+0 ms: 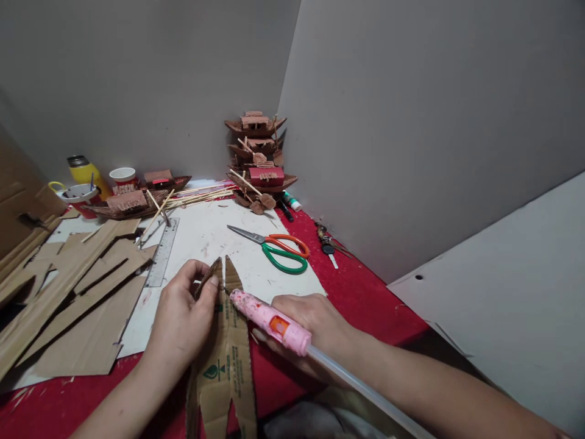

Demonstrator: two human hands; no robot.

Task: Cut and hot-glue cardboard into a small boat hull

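My left hand pinches the upper left flap of a cut cardboard piece, thumb on its printed face. That piece is brown with green print, split by a slit at its pointed far end and notched at the near end. My right hand is wrapped round a pink hot glue gun; a clear glue stick sticks out of its back. The gun's nozzle is at the slit, close to my left thumb. Beyond my hands lie scissors with one orange and one green handle.
Cut cardboard scraps are heaped on the left, beside a clear ruler. Model boats are stacked at the back wall, with thin sticks near them. Cups and a yellow bottle stand back left. Keys lie right.
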